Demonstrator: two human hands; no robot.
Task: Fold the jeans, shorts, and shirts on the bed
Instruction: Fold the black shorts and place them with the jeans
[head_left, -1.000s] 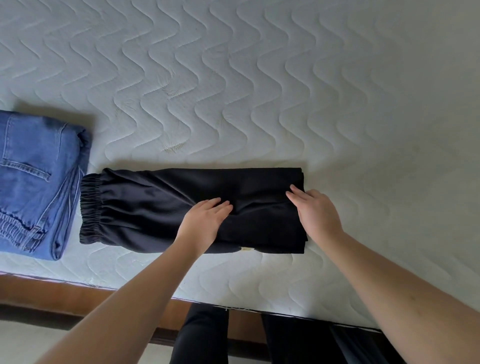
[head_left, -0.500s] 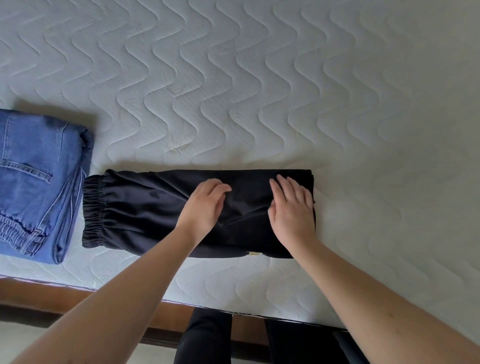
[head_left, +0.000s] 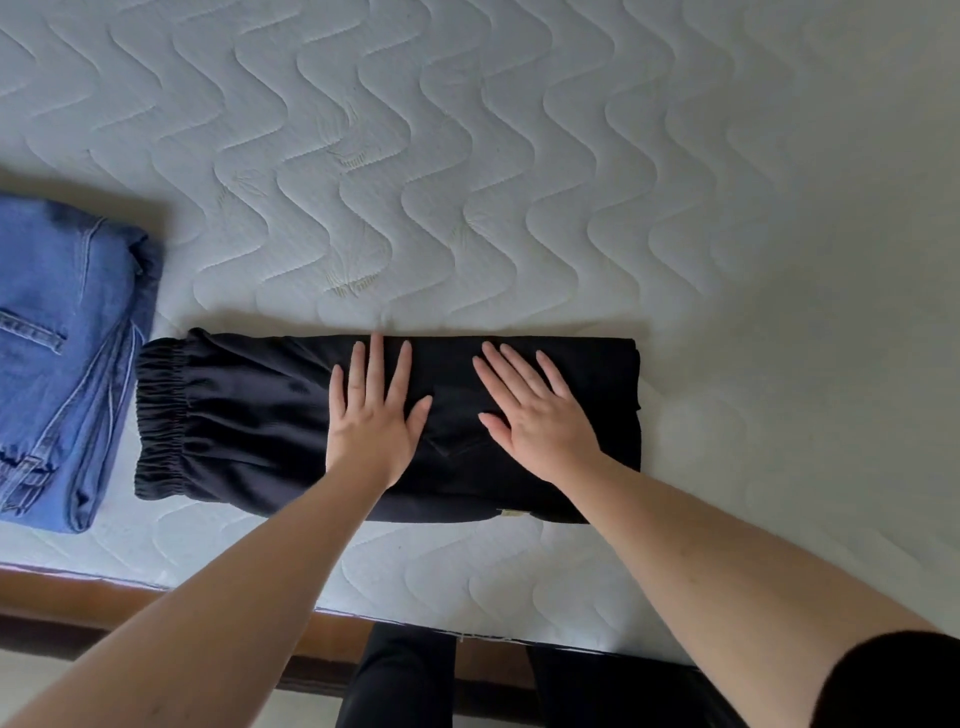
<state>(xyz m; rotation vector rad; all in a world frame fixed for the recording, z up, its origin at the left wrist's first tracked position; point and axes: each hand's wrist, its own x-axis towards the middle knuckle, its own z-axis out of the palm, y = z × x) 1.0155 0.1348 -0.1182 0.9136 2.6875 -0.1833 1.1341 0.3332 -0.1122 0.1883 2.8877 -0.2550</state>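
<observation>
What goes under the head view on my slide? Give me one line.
Left hand and right hand press flat on folded black shorts on a quilted mattress, folded blue jeans beside them.

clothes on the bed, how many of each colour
Black: 1, the folded black garment, with the left hand and right hand lying flat on it.
Blue: 1, the folded jeans beside it on the mattress.
Total: 2
</observation>
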